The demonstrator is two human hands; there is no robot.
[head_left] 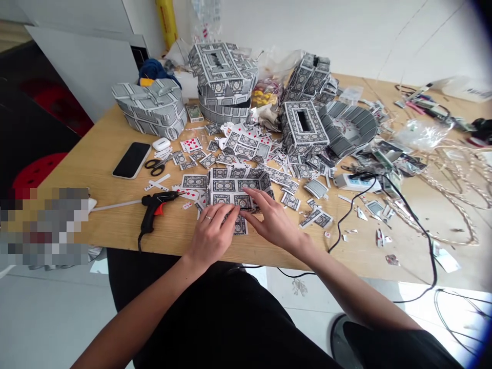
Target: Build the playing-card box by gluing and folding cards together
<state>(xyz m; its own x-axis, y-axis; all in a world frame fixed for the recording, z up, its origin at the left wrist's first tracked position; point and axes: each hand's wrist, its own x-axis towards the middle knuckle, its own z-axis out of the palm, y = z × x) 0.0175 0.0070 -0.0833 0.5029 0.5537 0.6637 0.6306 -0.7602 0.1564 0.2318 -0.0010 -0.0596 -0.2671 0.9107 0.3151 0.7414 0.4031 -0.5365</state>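
A small open box made of patterned playing cards (225, 186) lies near the table's front edge, its inside facing up. My left hand (216, 229), with a ring on one finger, is closed on the box's near edge, fingers bent over it. From the right, my right hand (269, 218) reaches over the near right part of the box, its thumb by the near wall and its fingers along the inside. A black glue gun (154, 207) with an orange trigger lies left of the box. Loose cards (194, 181) are spread around it.
A phone (131, 160), scissors (155, 166) and a white earphone case (161, 144) lie at left. Finished card boxes (303, 128) stand at the back. A power strip (355, 182) with black cables and braided rope (457, 205) lie at right.
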